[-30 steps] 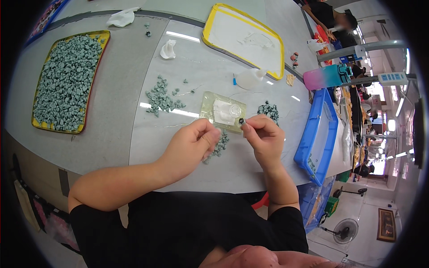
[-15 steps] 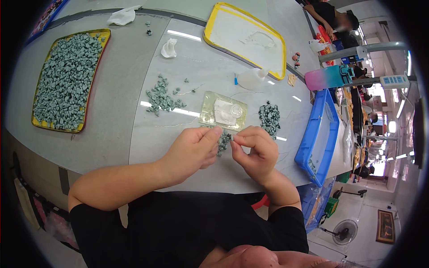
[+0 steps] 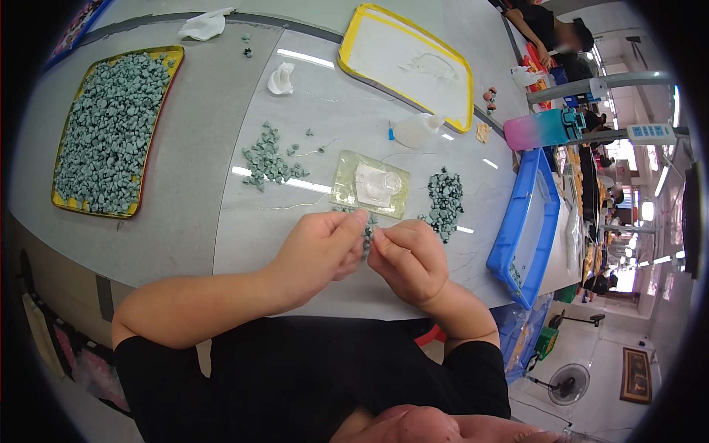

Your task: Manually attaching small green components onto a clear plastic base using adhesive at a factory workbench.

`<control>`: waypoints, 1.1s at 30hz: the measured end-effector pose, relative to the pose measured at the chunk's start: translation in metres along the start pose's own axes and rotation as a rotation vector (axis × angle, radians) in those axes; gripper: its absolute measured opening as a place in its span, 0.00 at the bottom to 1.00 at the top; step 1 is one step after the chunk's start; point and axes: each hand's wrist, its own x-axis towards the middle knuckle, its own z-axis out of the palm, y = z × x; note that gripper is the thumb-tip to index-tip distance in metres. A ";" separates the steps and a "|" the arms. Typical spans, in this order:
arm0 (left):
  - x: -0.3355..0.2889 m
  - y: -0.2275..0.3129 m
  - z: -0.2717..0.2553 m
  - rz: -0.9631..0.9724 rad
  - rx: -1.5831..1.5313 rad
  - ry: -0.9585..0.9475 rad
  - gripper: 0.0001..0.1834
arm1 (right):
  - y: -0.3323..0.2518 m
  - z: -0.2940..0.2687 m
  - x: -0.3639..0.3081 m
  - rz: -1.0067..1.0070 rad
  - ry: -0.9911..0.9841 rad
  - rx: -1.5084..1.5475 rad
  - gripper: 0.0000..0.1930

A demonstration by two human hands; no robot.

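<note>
We see our left hand (image 3: pixel 325 247) and right hand (image 3: pixel 408 258) meeting above the table edge, fingertips pinched on a small cluster of grey-green beads (image 3: pixel 367 230) between them. It is too small to tell its long axis. A darker bead pile (image 3: pixel 444 201) lies right.

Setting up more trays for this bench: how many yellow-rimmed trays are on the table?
2: one tray at the far left, full of grey-green pieces, and one nearly empty tray at the far middle. Others may lie outside the view.
</note>
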 end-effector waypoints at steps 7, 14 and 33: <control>-0.004 -0.009 0.001 0.171 0.095 0.049 0.19 | -0.005 0.004 0.005 0.022 0.060 0.031 0.13; -0.004 -0.014 -0.003 0.241 0.157 0.058 0.19 | -0.007 0.011 0.004 0.178 0.113 0.154 0.14; -0.011 -0.015 0.009 0.544 0.585 0.207 0.17 | -0.010 -0.001 0.006 0.163 0.109 0.178 0.17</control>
